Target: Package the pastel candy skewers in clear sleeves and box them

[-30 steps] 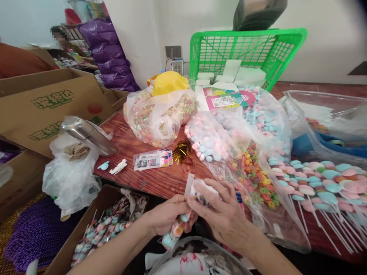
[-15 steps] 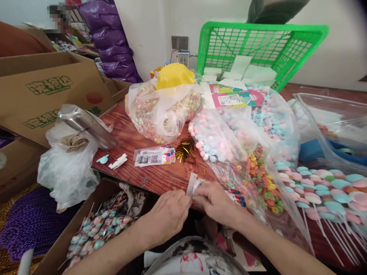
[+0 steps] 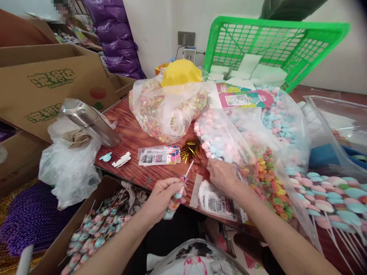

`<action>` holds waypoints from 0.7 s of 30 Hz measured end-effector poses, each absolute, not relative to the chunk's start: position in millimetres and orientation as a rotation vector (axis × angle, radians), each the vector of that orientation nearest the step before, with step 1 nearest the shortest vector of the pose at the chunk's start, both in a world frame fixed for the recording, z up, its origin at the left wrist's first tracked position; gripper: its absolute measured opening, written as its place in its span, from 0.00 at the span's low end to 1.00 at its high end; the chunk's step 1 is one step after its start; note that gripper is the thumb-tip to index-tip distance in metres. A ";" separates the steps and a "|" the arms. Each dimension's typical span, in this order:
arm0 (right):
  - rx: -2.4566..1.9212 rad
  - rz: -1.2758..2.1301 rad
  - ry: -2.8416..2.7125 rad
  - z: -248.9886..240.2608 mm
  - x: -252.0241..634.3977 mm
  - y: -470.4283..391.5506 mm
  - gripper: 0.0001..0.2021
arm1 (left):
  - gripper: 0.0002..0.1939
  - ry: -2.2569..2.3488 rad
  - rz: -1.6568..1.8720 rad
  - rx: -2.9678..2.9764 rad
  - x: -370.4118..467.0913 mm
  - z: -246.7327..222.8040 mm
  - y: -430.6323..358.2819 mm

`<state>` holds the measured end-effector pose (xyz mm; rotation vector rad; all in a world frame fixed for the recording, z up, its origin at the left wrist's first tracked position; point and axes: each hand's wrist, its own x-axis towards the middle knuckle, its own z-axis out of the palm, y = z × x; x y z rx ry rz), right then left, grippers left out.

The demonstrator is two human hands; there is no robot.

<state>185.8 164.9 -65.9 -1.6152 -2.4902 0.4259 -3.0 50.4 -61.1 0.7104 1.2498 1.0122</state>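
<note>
A wrapped candy stick, its white stick pointing up, is held in my left hand at the table's front edge. My right hand is bent over the tabletop beside the gold twist ties; its fingers are closed, and what they hold, if anything, is too small to make out. Printed clear bags lie just below my right hand. More printed bags lie left of the ties. Right of my right hand is a clear bag with colourful candy rings.
A green basket tilts at the back. Bags of candy rings and pink-blue candies stand mid-table. Candy skewers lie right. A metal flask leans left; a box of wrapped candies is below. A person is far left.
My left hand has moved slightly left and down, and the candy stick now shows in it. My right hand has moved up and right, away from my left hand, uncovering printed bags.
</note>
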 end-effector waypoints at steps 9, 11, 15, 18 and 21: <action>-1.293 0.594 -2.153 -42.3 228.5 136.0 0.09 | 0.15 1.239 1.007 0.745 14.4 -56.4 54.1; -1.104 0.633 -2.111 -36.6 219.0 118.8 0.07 | 0.15 1.227 0.992 0.783 24.4 -54.6 56.7; -0.738 0.577 -2.117 -37.0 196.0 90.5 0.12 | 0.14 1.187 1.032 0.891 41.2 -50.1 63.2; -0.755 0.552 -2.074 -46.0 193.9 83.8 0.12 | 0.13 1.212 1.044 0.956 45.9 -47.2 64.7; -0.745 0.573 -2.077 -52.7 204.2 85.1 0.13 | 0.15 1.185 0.991 1.064 46.2 -48.2 62.0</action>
